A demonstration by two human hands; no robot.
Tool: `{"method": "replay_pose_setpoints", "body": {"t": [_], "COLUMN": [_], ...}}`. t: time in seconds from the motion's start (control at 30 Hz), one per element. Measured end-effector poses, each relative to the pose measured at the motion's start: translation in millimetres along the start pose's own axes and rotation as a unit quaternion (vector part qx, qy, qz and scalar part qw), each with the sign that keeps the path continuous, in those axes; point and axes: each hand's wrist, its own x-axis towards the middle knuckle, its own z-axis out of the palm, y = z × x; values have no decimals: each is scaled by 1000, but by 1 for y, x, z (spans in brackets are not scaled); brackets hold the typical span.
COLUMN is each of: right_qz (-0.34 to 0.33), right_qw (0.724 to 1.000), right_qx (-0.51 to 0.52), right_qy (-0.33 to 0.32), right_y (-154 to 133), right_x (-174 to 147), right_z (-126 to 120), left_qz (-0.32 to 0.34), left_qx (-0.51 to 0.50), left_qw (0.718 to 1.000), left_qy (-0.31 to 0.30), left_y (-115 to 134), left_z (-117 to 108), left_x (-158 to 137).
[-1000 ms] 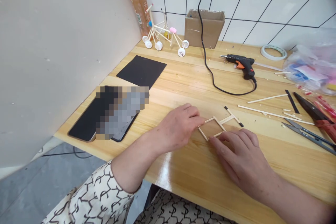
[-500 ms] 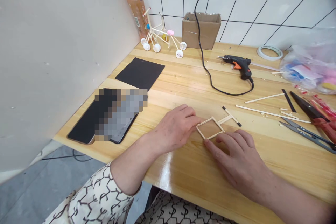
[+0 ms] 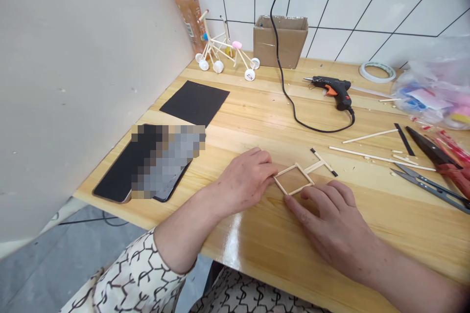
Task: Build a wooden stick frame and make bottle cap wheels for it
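Note:
A small square frame of thin wooden sticks (image 3: 282, 186) lies flat on the table in front of me, its corners pointing left, right, near and far. Joined to its far right side is a T-shaped stick piece (image 3: 317, 164) with black ends. My left hand (image 3: 250, 176) is closed, its fingertips gripping the frame at the left corner; the thumb is mostly hidden. From the near right, my right hand (image 3: 332, 215) holds the same frame, thumb at the near corner and bent fingers at the right corner.
Two phones (image 3: 110, 176) and a black sheet (image 3: 194, 102) lie left. Behind stand a bottle (image 3: 185, 0), a stick model with white wheels (image 3: 218, 66) and a cardboard box (image 3: 279, 46). A glue gun (image 3: 336, 89), loose sticks (image 3: 382, 159), snips (image 3: 426, 188) and scissors (image 3: 433, 149) lie right.
My left hand has shifted very slightly left, still at the frame's left corner. The right hand and the frame have hardly moved.

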Motion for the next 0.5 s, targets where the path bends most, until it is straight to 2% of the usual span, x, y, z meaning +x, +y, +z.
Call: {"method": "replay_pose_setpoints", "body": {"t": [0.5], "right_qz": [2], "right_qw": [1000], "right_qx": [15], "right_qy": [15], "right_y": [-1], "right_x": [1], "right_z": [0], "left_qz": [1], "left_qx": [1], "left_qw": [1000], "left_qy": [6], "left_y": [1], "left_z": [0], "left_x": [0]}}
